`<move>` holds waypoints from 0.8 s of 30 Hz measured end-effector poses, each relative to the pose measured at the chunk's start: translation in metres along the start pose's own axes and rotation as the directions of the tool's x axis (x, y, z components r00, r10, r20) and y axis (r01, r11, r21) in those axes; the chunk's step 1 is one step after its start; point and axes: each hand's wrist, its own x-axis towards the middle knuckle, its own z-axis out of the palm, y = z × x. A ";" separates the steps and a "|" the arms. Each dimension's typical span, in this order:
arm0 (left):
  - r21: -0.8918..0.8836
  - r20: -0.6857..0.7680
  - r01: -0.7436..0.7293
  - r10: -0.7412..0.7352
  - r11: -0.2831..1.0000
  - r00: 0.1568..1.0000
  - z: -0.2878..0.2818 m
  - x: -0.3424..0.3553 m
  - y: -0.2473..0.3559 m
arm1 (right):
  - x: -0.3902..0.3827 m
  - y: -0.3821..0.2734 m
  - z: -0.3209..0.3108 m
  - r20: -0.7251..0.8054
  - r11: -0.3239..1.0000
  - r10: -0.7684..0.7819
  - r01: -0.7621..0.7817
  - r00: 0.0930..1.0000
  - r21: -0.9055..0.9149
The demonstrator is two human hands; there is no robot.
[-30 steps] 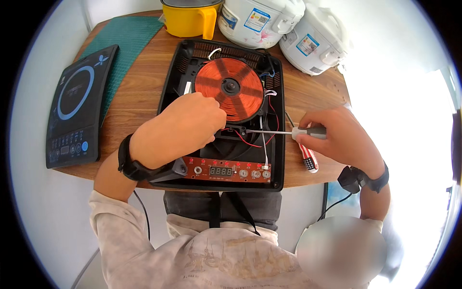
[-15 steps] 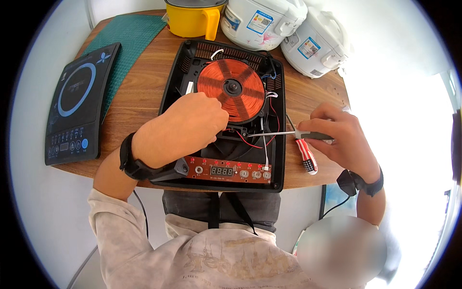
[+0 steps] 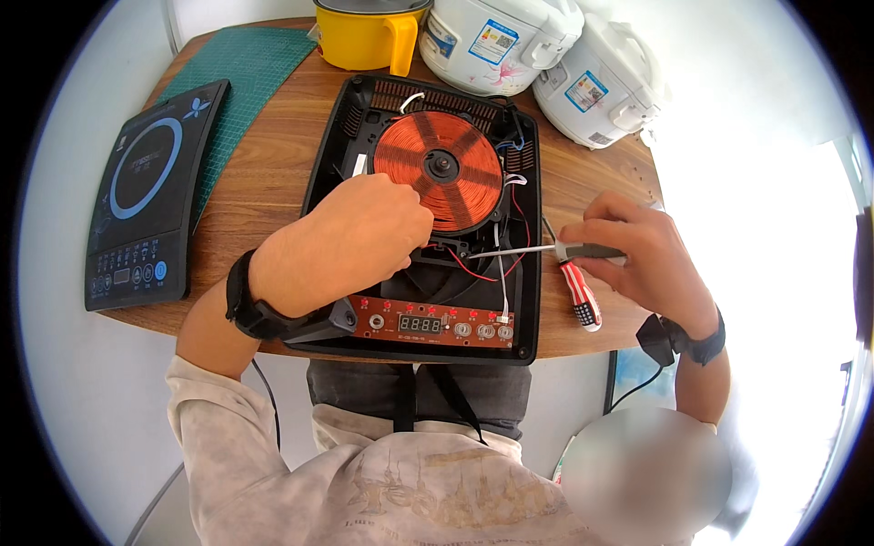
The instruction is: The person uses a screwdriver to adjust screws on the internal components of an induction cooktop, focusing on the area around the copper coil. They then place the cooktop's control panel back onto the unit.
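Wooden table near pale wall, right fingers around a screwdriver, left fingers curled, hold unclear

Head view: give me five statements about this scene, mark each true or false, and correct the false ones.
1. The right hand holds a screwdriver. True.
2. Its shaft points toward the person's right. False: it points left, over the open black housing.
3. The copper-coloured coil is round. True.
4. The red circuit board lies nearer the person than the coil. True.
5. The yellow pot stands right of both rice cookers. False: it stands left of them.
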 end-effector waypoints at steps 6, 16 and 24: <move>0.000 0.004 -0.006 0.006 1.000 1.000 0.000 -0.001 -0.001 | 0.003 0.003 -0.002 0.020 0.998 0.043 -0.044 0.999 0.048; 0.012 0.028 0.023 -0.023 1.000 0.999 -0.001 0.000 0.001 | 0.009 0.009 -0.003 0.100 0.990 0.111 -0.119 0.989 0.080; -0.003 -0.025 0.012 -0.012 1.000 1.000 0.003 -0.001 -0.001 | 0.022 -0.003 -0.012 0.069 0.999 -0.046 0.048 0.997 -0.025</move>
